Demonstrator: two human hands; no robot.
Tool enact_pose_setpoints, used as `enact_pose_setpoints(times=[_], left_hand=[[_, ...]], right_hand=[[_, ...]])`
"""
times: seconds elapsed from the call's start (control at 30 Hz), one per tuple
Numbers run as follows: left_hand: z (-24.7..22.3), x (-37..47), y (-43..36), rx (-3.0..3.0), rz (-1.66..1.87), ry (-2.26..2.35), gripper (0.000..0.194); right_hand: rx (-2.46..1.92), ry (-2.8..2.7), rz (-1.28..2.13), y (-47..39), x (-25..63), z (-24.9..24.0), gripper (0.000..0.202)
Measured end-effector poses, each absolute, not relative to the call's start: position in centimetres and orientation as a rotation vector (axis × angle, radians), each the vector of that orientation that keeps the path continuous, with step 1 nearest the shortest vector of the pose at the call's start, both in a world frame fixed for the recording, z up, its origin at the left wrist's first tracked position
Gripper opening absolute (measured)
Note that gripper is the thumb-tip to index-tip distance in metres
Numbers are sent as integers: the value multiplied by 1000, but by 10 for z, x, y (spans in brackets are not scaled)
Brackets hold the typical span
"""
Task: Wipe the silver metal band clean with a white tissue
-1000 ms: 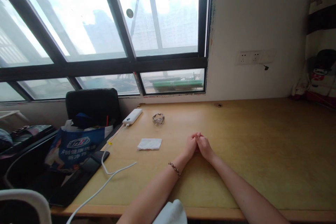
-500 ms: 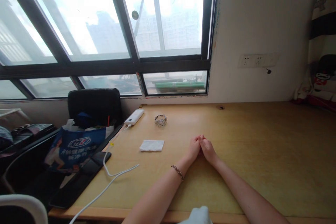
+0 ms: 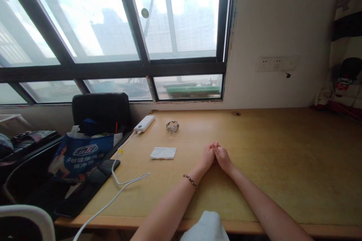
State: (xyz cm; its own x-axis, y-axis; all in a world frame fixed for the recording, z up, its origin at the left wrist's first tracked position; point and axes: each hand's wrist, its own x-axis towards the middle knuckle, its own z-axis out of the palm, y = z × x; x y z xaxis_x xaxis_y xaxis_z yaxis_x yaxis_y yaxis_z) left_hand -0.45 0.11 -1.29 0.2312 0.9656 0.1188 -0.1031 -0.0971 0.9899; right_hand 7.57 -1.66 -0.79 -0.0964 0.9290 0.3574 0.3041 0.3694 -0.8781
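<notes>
My left hand (image 3: 208,156) and my right hand (image 3: 223,156) are clasped together on the wooden table (image 3: 283,165), fingers folded against each other. No object shows in either of them. The palms are hidden. A braided bracelet (image 3: 190,182) circles my left wrist. To the left of my hands lies a folded white tissue (image 3: 163,153). Farther back stands an openwork silver-coloured ring-shaped item (image 3: 172,127), too small to tell its kind.
At the table's left edge lies a white power bank (image 3: 144,124) with a white cable (image 3: 113,199) trailing forward. A blue bag (image 3: 80,158) rests on a black chair (image 3: 100,111) to the left. The window (image 3: 183,26) and wall sockets (image 3: 275,64) are behind the table.
The whole view has shifted slightly, so things sit a little higher in the picture. My hands stay clasped in the same place on the table.
</notes>
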Motion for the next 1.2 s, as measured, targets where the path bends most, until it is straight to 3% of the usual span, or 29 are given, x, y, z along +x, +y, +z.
enact_pose_setpoints(times=[0.2, 0.4, 0.5, 0.6, 0.73, 0.87, 1.0, 1.2], left_hand=[[-11, -8, -3, 1542, 1143, 1121, 44], [20, -41, -3, 2100, 1195, 1838, 27], [25, -66, 5, 1957, 990, 2346, 43], [17, -85, 16, 1733, 741, 2546, 56], [2, -87, 23, 1818, 752, 2413, 50], [-2, -62, 12, 2265, 946, 1716, 33], [3, -38, -8, 2481, 917, 1088, 27], [4, -38, -7, 2409, 1023, 1563, 33]], right_hand=[[-1142, -1620, 790, -17, 75, -8, 52], [-1206, -1331, 991, -10, 82, -8, 52], [-1255, -1123, 1015, -4, 87, -8, 50], [-1261, -1052, 1021, 0, 90, -9, 47], [-1251, -1046, 1036, 1, 91, -11, 43], [-1278, -1044, 965, 3, 94, -14, 36], [-1356, -1007, 837, 6, 101, -15, 23], [-1412, -936, 802, 12, 106, -19, 27]])
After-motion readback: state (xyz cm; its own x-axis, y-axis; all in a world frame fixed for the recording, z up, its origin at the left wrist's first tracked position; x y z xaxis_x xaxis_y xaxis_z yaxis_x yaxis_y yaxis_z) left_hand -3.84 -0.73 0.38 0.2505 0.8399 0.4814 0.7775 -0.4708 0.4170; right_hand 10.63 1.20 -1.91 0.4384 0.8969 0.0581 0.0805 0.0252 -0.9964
